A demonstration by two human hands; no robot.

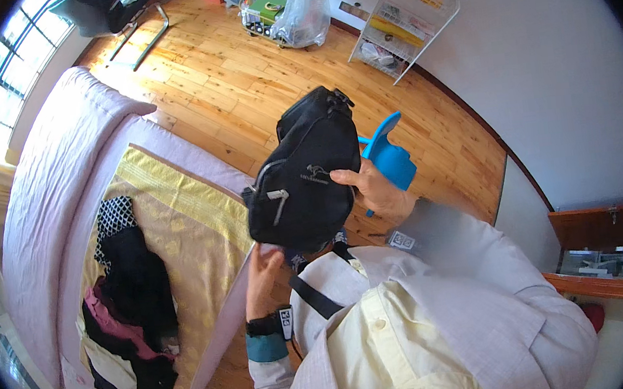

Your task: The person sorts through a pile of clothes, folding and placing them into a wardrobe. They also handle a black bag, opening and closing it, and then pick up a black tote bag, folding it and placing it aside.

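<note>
In front of my body I hold up a black fabric sling bag [302,166] with a silver zipper and a small printed emblem. My right hand [377,187] grips its right side, the thumb lying across the front. At the bag's bottom left corner, my left hand [264,260] holds it from below, most of the fingers hidden behind it. A black strap [314,296] shows below the bag, against my clothing. Behind my right hand is a blue plastic chair or stool [391,156], partly covered.
To the left, a bed with a pink sheet [190,145] carries a gold patterned cloth [194,277] and a heap of dark clothes [137,283]. A wire rack [401,23] stands by the wall, near a wheeled cart [268,18]. An open wooden lid [597,225] is at right.
</note>
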